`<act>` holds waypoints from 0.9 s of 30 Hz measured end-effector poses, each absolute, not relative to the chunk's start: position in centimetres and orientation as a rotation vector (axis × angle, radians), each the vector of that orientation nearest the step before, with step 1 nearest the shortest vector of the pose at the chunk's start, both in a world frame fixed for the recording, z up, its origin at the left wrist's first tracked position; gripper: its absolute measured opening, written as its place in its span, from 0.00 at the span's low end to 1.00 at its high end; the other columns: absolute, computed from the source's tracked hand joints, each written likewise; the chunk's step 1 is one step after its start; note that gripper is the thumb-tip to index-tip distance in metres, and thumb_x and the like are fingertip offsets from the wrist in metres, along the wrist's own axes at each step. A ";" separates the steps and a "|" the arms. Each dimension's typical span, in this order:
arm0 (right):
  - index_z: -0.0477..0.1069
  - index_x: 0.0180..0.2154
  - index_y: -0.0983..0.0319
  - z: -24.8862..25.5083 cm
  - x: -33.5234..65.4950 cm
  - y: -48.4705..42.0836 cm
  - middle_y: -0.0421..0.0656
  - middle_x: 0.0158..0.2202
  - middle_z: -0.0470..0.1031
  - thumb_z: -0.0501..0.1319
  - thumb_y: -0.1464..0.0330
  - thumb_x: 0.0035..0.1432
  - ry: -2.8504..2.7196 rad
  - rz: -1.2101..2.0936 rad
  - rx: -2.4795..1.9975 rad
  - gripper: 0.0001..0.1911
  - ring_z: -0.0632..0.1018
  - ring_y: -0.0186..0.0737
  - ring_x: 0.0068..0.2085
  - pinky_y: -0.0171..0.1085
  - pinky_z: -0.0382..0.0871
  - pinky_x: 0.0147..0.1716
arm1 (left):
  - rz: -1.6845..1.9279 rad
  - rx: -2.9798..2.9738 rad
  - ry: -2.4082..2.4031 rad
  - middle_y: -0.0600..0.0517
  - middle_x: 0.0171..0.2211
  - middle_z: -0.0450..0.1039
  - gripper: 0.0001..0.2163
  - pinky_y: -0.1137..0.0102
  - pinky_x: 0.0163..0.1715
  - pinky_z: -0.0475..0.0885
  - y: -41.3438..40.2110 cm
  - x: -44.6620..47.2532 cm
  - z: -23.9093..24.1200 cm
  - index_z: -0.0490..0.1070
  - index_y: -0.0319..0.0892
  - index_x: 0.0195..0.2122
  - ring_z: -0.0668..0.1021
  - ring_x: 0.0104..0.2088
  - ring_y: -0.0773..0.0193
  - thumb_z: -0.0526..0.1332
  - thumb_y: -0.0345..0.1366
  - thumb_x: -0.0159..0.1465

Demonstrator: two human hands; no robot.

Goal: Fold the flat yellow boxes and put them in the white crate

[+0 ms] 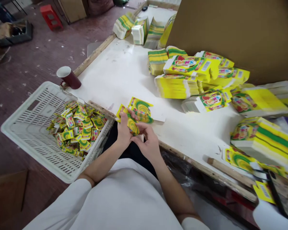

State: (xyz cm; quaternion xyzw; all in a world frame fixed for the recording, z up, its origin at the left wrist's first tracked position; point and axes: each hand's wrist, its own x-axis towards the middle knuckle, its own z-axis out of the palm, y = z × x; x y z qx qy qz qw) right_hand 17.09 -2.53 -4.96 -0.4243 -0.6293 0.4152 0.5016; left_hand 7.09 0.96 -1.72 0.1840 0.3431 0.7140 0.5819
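Observation:
A small yellow-and-green printed carton (131, 123) is held between both hands just off the near edge of the white table (120, 73). My left hand (123, 129) wraps around its left side with fingers closed. My right hand (147, 142) pinches its lower right end. A short stack of flat yellow-green cartons (141, 110) lies on the table just beyond my fingers. Left of my hands stands a white plastic basket (31, 124) holding several folded little cartons (78, 127).
A dark red mug (68, 77) stands at the table's left edge. Stacks of flat yellow cartons (180, 86) cover the middle and right of the table, with more stacks (140, 30) at the far end. A large brown cardboard sheet (232, 32) rises behind. A red stool (51, 16) is on the floor.

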 end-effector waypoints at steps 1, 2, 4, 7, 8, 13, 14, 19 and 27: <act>0.70 0.49 0.56 -5.1 17.2 -2.3 0.42 0.40 0.76 0.67 0.66 0.58 -1.508 0.996 -1.047 0.17 0.77 0.40 0.37 0.40 0.74 0.39 | 1.657 0.455 0.810 0.53 0.27 0.71 0.25 0.64 0.44 0.77 0.7 6.9 -2.0 0.72 0.45 0.32 0.80 0.42 0.56 0.68 0.63 0.50; 0.71 0.48 0.56 -5.2 17.3 -2.0 0.41 0.39 0.76 0.67 0.66 0.58 -1.489 0.992 -1.068 0.16 0.77 0.40 0.37 0.40 0.74 0.38 | 1.637 0.482 0.804 0.51 0.30 0.74 0.27 0.64 0.45 0.77 0.5 6.7 -2.3 0.74 0.45 0.35 0.80 0.44 0.55 0.67 0.65 0.49; 0.72 0.48 0.56 -5.2 17.7 -1.5 0.42 0.40 0.77 0.66 0.66 0.59 -1.442 1.007 -1.090 0.14 0.77 0.40 0.38 0.40 0.74 0.39 | 1.599 0.533 0.797 0.49 0.38 0.78 0.28 0.64 0.48 0.76 0.1 6.4 -2.9 0.75 0.45 0.39 0.79 0.48 0.55 0.67 0.64 0.51; 0.73 0.49 0.57 -5.0 18.1 -1.2 0.44 0.44 0.78 0.63 0.65 0.62 -1.383 1.080 -1.091 0.13 0.79 0.42 0.43 0.42 0.74 0.44 | 1.603 0.582 0.894 0.50 0.43 0.79 0.22 0.67 0.50 0.73 0.0 6.0 -3.9 0.76 0.46 0.43 0.80 0.47 0.59 0.73 0.52 0.52; 0.73 0.49 0.57 -4.9 18.2 -1.2 0.45 0.45 0.78 0.63 0.64 0.62 -1.368 1.100 -1.096 0.13 0.79 0.43 0.45 0.42 0.75 0.45 | 1.619 0.585 0.931 0.51 0.42 0.80 0.21 0.69 0.48 0.73 0.0 6.0 -4.2 0.77 0.45 0.43 0.80 0.45 0.61 0.74 0.49 0.52; 0.75 0.40 0.59 -4.9 18.3 -1.2 0.42 0.35 0.81 0.61 0.62 0.62 -1.245 1.108 -1.186 0.09 0.80 0.42 0.36 0.41 0.77 0.37 | 1.647 0.538 1.017 0.54 0.31 0.80 0.17 0.73 0.36 0.75 -0.1 5.9 -5.1 0.79 0.43 0.35 0.80 0.31 0.67 0.76 0.47 0.50; 0.75 0.38 0.59 -4.9 18.3 -1.1 0.42 0.34 0.81 0.62 0.61 0.61 -1.209 1.122 -1.203 0.09 0.80 0.41 0.34 0.40 0.77 0.36 | 1.626 0.534 1.031 0.54 0.30 0.80 0.17 0.72 0.35 0.75 -0.2 5.9 -5.2 0.79 0.43 0.34 0.80 0.30 0.66 0.75 0.49 0.50; 0.76 0.38 0.59 -5.0 17.5 -1.4 0.42 0.35 0.82 0.63 0.60 0.59 -1.164 1.155 -1.187 0.10 0.81 0.42 0.34 0.42 0.78 0.36 | 1.610 0.532 1.119 0.54 0.27 0.79 0.18 0.70 0.34 0.76 -0.7 6.4 -5.3 0.77 0.42 0.29 0.79 0.29 0.65 0.72 0.53 0.52; 0.80 0.43 0.52 -3.1 20.6 -1.8 0.42 0.38 0.82 0.60 0.68 0.66 -1.724 0.605 -1.178 0.10 0.79 0.43 0.40 0.45 0.74 0.42 | 1.356 0.823 0.963 0.45 0.48 0.79 0.30 0.57 0.51 0.74 0.7 1.5 -2.5 0.77 0.45 0.46 0.78 0.53 0.49 0.63 0.64 0.55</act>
